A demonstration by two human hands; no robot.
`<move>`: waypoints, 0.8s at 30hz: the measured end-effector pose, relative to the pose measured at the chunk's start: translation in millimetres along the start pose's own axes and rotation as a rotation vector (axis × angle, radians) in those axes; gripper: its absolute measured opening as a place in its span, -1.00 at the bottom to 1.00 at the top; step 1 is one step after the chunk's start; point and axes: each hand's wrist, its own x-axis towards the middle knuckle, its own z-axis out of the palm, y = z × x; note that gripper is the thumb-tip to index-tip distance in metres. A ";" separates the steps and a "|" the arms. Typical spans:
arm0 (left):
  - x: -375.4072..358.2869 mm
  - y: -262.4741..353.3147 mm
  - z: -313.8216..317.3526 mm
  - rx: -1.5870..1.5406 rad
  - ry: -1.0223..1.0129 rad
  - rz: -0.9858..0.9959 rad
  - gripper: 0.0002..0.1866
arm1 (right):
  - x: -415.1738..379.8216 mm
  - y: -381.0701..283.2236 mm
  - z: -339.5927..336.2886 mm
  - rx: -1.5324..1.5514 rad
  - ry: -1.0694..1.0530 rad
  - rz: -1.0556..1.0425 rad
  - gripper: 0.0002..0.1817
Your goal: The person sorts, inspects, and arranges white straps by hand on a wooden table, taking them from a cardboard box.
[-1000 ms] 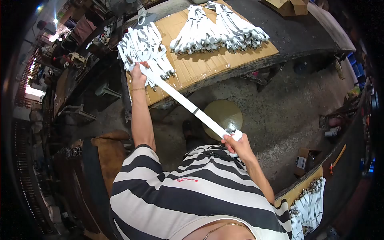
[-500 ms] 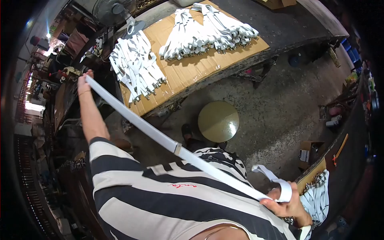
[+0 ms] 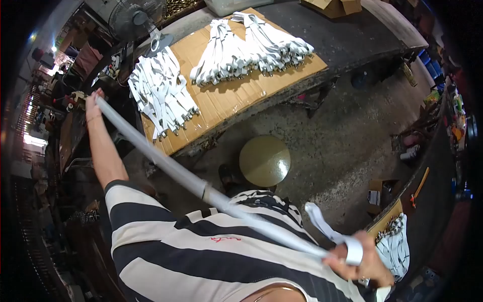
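A long white strap (image 3: pixel 176 173) is stretched diagonally across the front of the striped shirt, blurred by motion, with a small buckle or loop (image 3: pixel 207 192) near its middle. My left hand (image 3: pixel 94 104), out at the upper left, is closed on one end. At the lower right my right hand (image 3: pixel 359 259) grips the other part, and a loose tail of the strap curls above it. Bundles of white straps with metal ends (image 3: pixel 226 53) lie on a cardboard sheet (image 3: pixel 221 103), and a looser pile of them (image 3: pixel 163 93) lies at its left.
A dark workbench (image 3: pixel 352 38) carries the cardboard. Below it stands a round stool (image 3: pixel 264 161). More white straps (image 3: pixel 395 251) lie at the lower right near an orange-handled tool (image 3: pixel 421 183). A fan (image 3: pixel 138 19) stands at the upper left, an open box (image 3: pixel 334 6) at the top.
The view has shifted, so the bench and stool appear lower and further left. Both hands still hold the strap, which now looks more blurred and slightly bowed.
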 end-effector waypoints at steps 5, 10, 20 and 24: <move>-45.5 30.5 -21.4 -0.117 0.160 0.030 -0.83 | -18.9 -21.4 -6.6 -0.033 0.121 0.058 -0.81; -11.1 5.0 -8.4 -0.007 0.064 -0.064 -0.83 | -1.9 -0.9 -15.4 -0.052 0.099 0.068 -0.87; -30.4 -14.5 -81.2 0.061 0.122 0.043 -0.82 | -15.6 -10.2 6.2 -0.092 0.122 -0.035 -0.77; -106.6 -186.7 -18.9 -0.288 -0.059 -0.163 -0.79 | 16.6 62.4 40.1 -0.004 0.056 0.175 -0.70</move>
